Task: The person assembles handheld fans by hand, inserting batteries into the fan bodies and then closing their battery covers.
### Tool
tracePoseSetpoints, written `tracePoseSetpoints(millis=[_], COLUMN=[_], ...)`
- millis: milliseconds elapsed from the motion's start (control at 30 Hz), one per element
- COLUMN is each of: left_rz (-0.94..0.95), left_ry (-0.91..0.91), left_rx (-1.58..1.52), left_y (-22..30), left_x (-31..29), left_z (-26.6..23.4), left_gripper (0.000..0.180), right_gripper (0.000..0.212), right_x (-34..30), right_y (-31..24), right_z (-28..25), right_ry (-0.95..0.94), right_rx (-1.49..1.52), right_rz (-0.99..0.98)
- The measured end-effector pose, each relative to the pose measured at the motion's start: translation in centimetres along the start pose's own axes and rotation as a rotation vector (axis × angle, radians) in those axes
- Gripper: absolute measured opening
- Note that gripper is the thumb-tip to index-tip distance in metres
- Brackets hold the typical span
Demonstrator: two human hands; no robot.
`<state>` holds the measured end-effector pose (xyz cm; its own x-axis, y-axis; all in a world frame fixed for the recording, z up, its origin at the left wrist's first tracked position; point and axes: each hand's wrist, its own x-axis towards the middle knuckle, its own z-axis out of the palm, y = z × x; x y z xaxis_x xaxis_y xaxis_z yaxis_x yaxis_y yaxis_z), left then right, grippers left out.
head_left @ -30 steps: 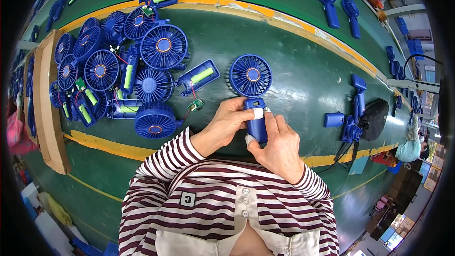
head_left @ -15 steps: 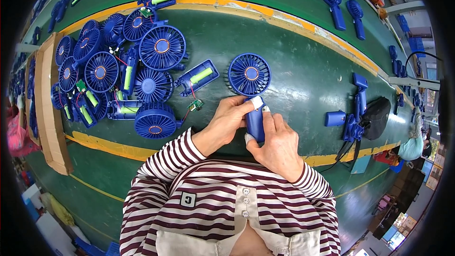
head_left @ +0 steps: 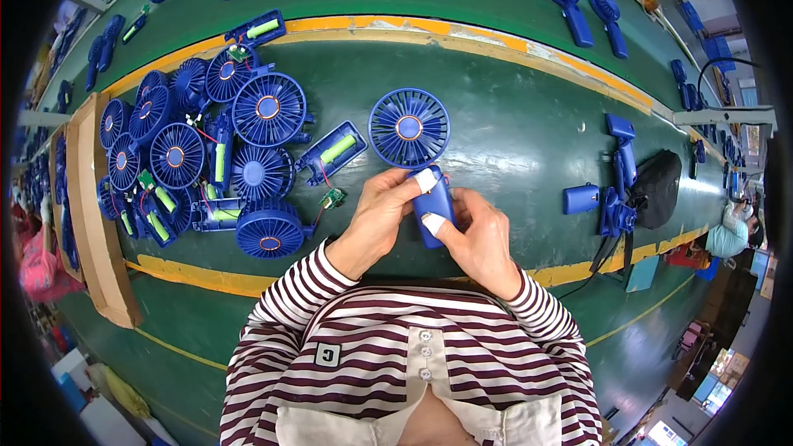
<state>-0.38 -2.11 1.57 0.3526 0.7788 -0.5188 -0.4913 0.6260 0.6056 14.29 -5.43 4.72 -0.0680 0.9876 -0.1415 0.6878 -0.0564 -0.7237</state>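
Observation:
Between both my hands is a blue handheld fan (head_left: 409, 127), its round grille pointing away from me and its handle toward me. My left hand (head_left: 382, 213) grips the upper handle, the taped thumb lying across it just below the grille. My right hand (head_left: 481, 239) closes round the lower handle from the right, with its taped thumb pressed on the face and the other fingers partly hidden behind. Left of the fan lies an open handle shell (head_left: 337, 149) with a green battery cell, wired to a small circuit board (head_left: 333, 198).
A heap of blue fan heads (head_left: 178, 156) and open handles covers the table's left, beside a cardboard tray (head_left: 106, 223). To the right lie a handle cover (head_left: 581, 198), a blue holder (head_left: 616, 213) and a black pouch (head_left: 658, 190). Beyond the yellow edge, a green belt (head_left: 496, 0) carries more fans.
My right thumb has moved up onto the handle's face, and the right fingers have gone round its side. The fan has shifted slightly left in view. Parts on the far belt have moved.

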Motion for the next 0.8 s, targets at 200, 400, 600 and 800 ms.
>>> tracePoseSetpoints(millis=[200,400,600,800], left_rz=[0.055,0.035,0.049,0.02], left_ry=[-0.018,0.022,0.054,0.052], left_rx=[0.041,0.087,0.103,0.067], left_y=[-0.1,0.0,-0.2,-0.3], left_x=[-0.2,-0.5,-0.4,-0.2], left_z=[0.1,0.3,0.4,0.3], left_gripper=[0.029,0.026,0.025,0.025], right_gripper=[0.034,0.033,0.032,0.031], right_x=[0.9,1.0,1.2,1.4], right_y=[1.1,1.4,1.8,2.1], right_z=[1.0,0.9,0.9,1.0], right_ry=[-0.244,-0.417,-0.46,-0.473], right_rx=[0.538,1.005,1.05,0.969], right_rz=[0.225,0.363,0.354,0.364])
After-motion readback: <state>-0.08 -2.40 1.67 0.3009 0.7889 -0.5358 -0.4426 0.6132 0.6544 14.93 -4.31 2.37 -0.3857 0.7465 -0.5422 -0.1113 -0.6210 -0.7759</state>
